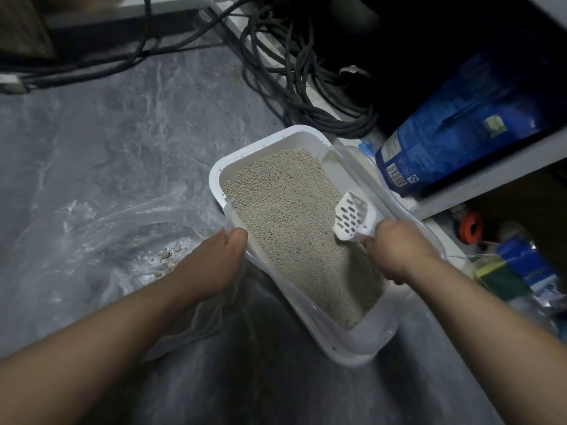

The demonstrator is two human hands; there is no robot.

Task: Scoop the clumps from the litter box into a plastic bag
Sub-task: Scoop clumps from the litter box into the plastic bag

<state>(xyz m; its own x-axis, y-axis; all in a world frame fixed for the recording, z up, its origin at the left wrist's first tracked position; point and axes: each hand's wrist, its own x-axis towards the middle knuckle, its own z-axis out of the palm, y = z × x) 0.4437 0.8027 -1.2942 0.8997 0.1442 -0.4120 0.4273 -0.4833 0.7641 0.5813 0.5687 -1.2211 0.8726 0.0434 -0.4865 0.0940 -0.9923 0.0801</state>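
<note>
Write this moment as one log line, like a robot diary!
right hand grips scoop over litter | left hand holds litter box | clumps in plastic bag

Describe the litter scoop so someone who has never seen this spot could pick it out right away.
Find the white litter box full of beige granules on the grey floor. At its right-hand side, the right hand grips the scoop, tip resting in the litter. It is the only white plastic piece there pierced with rows of oval slots.

Both forearms bare (no sleeves visible); hands seemingly ungloved.
</note>
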